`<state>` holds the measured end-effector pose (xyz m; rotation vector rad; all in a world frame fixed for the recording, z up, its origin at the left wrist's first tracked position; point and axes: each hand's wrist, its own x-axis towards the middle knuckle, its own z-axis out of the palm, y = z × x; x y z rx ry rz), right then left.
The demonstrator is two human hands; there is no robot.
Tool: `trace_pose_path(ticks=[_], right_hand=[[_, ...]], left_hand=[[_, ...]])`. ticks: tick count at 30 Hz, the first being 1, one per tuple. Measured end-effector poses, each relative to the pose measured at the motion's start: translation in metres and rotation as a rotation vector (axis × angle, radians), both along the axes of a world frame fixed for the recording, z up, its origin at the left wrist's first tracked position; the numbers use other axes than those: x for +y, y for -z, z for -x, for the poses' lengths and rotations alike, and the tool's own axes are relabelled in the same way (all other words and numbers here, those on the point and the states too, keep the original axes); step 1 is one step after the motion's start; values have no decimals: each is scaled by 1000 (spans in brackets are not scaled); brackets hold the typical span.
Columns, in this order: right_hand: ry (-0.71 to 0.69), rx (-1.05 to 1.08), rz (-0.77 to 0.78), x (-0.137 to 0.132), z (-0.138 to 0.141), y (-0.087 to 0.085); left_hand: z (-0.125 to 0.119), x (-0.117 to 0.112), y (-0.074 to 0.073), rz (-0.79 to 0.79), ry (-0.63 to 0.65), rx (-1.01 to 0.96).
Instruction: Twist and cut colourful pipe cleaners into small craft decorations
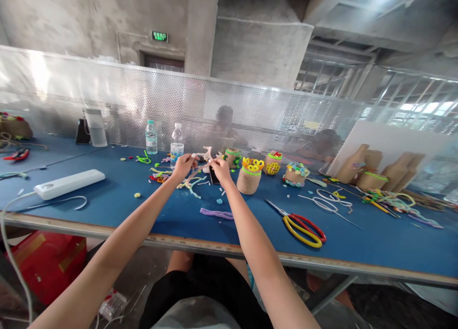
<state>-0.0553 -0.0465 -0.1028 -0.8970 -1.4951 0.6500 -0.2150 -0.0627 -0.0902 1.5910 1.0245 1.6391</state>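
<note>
Blue tabletop [118, 188], perforated screen [121, 100] behind: left hand [185, 165] and right hand [220, 170], fingertips pinched nearly closed, hold pale pink fuzzy wire [208, 152] between them, apparently to steady it; farther right, scissors [285, 215] lie flat, seemingly kept within reach.

Pale pink fuzzy strand [208, 151], thin and bent. It was held raised between the fingertips of the left hand [185, 165] and those of the right hand [219, 169], spanning the narrow gap between them. Its upper part projected above the fingers beside the right hand and appeared forked, with short arms diverging at angles. The fingers partly covered its lower portion, and its finer joins were too small to distinguish.
</note>
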Motion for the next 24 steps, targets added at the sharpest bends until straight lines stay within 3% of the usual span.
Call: trace_pose_path(ticks=[6,11,15,24], right_hand=[[-69,309,168,-5,-7,-8],[-199,567,300,-12,-11,-16],[-221,693,335,-15,-11,-19],[-142,796,342,-10,-22,-11]], left_hand=[[13,1,-6,96,90,-244],[32,4,-14,129,98,-457],[43,5,-21,148,97,-589],[81,-3,-32,99,-78,-839]])
